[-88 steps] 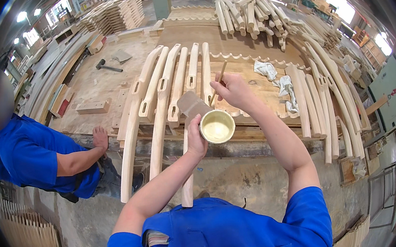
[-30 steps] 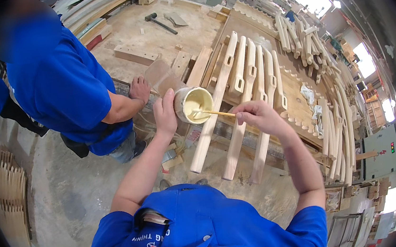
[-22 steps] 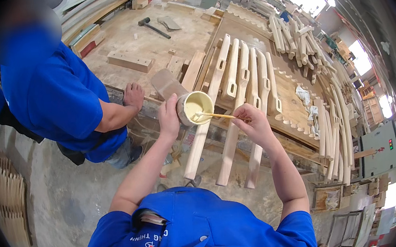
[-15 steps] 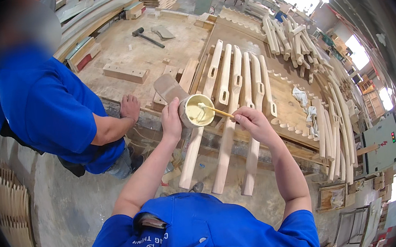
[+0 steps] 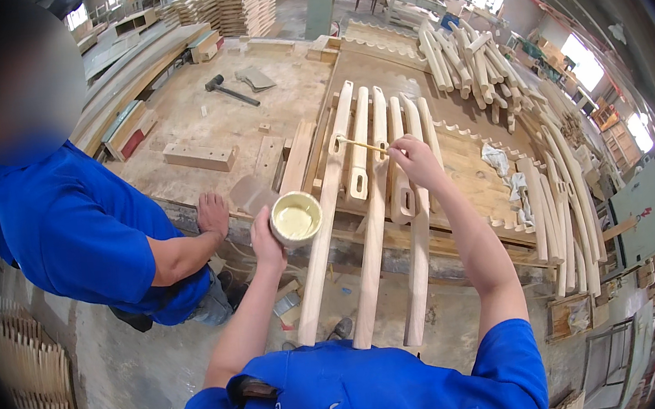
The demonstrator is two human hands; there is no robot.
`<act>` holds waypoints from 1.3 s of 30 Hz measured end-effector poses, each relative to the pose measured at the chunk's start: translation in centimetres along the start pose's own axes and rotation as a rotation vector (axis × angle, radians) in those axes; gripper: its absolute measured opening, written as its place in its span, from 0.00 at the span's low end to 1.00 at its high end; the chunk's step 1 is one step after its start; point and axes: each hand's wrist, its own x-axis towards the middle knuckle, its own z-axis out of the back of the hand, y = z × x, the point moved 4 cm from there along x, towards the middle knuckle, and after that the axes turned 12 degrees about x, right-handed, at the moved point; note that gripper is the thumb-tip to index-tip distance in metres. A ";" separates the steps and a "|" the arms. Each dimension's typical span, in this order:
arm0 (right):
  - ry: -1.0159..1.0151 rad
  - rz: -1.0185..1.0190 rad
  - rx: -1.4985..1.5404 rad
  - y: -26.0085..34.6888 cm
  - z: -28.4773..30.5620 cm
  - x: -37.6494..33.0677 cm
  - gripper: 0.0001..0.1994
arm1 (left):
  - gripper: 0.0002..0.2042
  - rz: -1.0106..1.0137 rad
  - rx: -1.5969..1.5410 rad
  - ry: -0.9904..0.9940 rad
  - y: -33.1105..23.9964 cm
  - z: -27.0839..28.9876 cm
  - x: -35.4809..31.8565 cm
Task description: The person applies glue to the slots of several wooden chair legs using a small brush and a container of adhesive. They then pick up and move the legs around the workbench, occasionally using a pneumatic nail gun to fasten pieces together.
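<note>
left hand [image 5: 264, 238]: fingers wrapped round small round cup of pale glue [image 5: 296, 218] | right hand [image 5: 415, 160]: pinching thin wooden stick [image 5: 361, 146], tip probably touching long pale slotted wooden chair leg [image 5: 357, 154]

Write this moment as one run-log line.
left hand: holds glue cup | right hand: brush stick on curved wooden part | co-worker's hand on bench edge

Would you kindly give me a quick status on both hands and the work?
Left hand holds glue cup. Right hand holds thin stick, tip over wooden leg. Co-worker's hand rests on bench edge, apart from the cup.
</note>
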 end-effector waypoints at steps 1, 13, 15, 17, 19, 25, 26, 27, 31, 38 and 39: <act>0.002 -0.013 -0.026 0.0 -0.3 0.9 0.12 | 0.19 -0.006 0.004 0.000 0.3 1.1 0.0; 0.075 -0.074 -0.213 -1.7 -1.8 5.2 0.11 | 0.12 0.019 0.027 -0.064 -0.2 6.2 -1.8; 0.125 -0.103 -0.230 -1.9 -1.5 5.4 0.12 | 0.12 0.019 0.034 -0.054 -0.1 6.6 -2.0; 0.103 -0.066 -0.240 -1.9 -1.3 5.8 0.11 | 0.12 0.019 0.040 -0.045 0.2 6.9 -1.8; 0.071 -0.034 -0.246 -2.1 -1.4 5.9 0.11 | 0.12 0.024 0.038 -0.015 0.7 6.9 -1.6; 0.070 0.013 -0.237 -2.1 -2.0 5.6 0.11 | 0.14 0.036 0.089 -0.035 1.9 7.7 -1.1; 0.084 0.021 -0.235 -1.9 -2.1 5.5 0.11 | 0.15 0.035 0.105 -0.059 2.2 8.2 -1.0; 0.096 0.025 -0.236 -2.0 -2.0 5.4 0.10 | 0.15 0.038 0.101 -0.040 2.3 8.2 -1.0; 0.147 0.070 -0.228 -1.7 -2.0 4.8 0.11 | 0.15 0.037 0.099 0.011 2.1 7.9 -1.1; 0.087 0.009 -0.141 -2.6 -0.6 4.3 0.11 | 0.16 0.042 0.109 -0.008 2.3 8.3 -1.4; 0.049 -0.013 -0.142 -2.8 -0.4 4.3 0.11 | 0.16 0.039 0.118 -0.007 2.4 8.4 -1.3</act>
